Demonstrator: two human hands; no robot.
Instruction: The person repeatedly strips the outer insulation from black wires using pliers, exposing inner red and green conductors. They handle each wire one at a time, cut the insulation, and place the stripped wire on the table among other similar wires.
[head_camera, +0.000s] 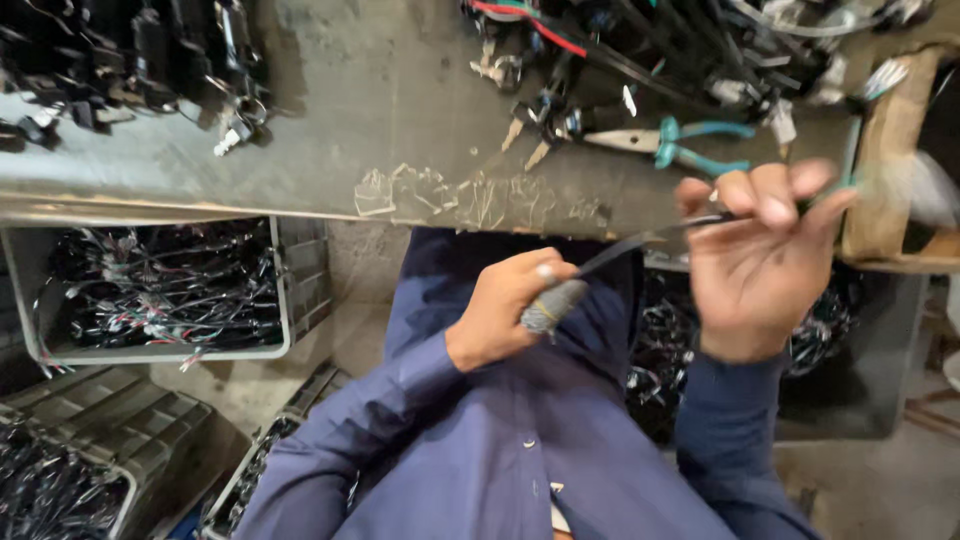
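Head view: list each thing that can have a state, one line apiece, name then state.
left hand: closed around a grey wrapped bundle
grey wrapped bundle: gripped, a dark strip running from it
dark strip: stretched taut between the hands
right hand: raised, fingers pinching the strip, blurred
teal-handled pliers: lying on the bench, handles slightly apart
grey crate: filled with wire harnesses

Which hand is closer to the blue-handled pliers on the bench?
The right hand. It is just below the pliers, fingers almost reaching the handles, pinching a dark strip. The left hand is lower and further left, gripping a grey wrapped bundle.
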